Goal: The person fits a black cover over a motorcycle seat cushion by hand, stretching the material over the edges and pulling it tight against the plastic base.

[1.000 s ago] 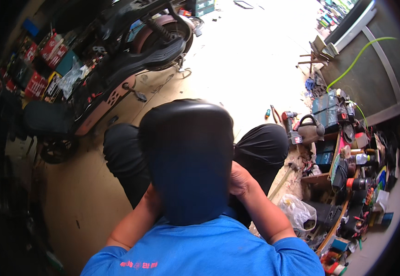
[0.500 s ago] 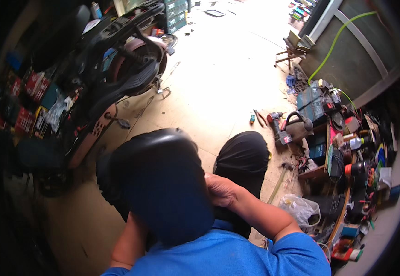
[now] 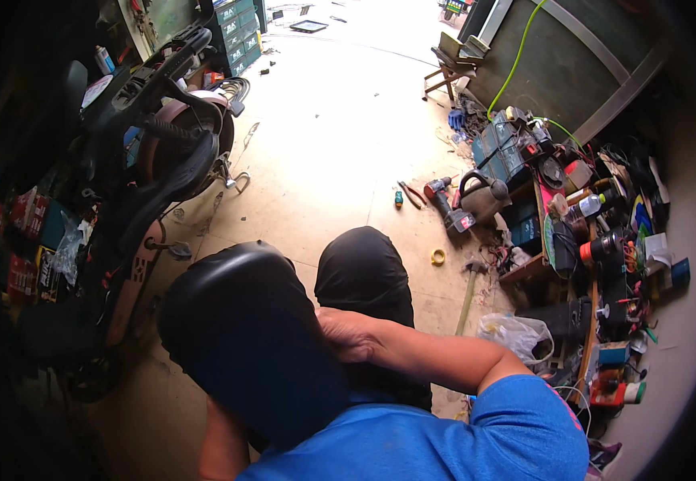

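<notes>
A large, dark, rounded object point(image 3: 244, 345) with a smooth, glossy far end covers much of my lap; its exact kind is unclear. My right hand point(image 3: 346, 333) is bent inward against its right edge, between it and my right knee point(image 3: 364, 268) in black trousers. The fingers of that hand are hidden by the dark object, so their grip cannot be made out. Of my left side only the forearm point(image 3: 223, 433) shows, beneath the object's lower left edge. The left hand itself is covered.
A partly stripped scooter point(image 3: 179, 152) stands at left. On the floor ahead lie pliers point(image 3: 413, 195), a cordless drill point(image 3: 449, 207), a yellow tape roll point(image 3: 437, 256) and a hammer point(image 3: 470, 293). A kettle point(image 3: 484, 196), plastic bag point(image 3: 516, 333) and cluttered shelf point(image 3: 592, 321) line the right.
The view has swung to the right, so the scooter and floor tools sit further left. The tape roll shows fully. My right hand stays against the dark object's edge.
</notes>
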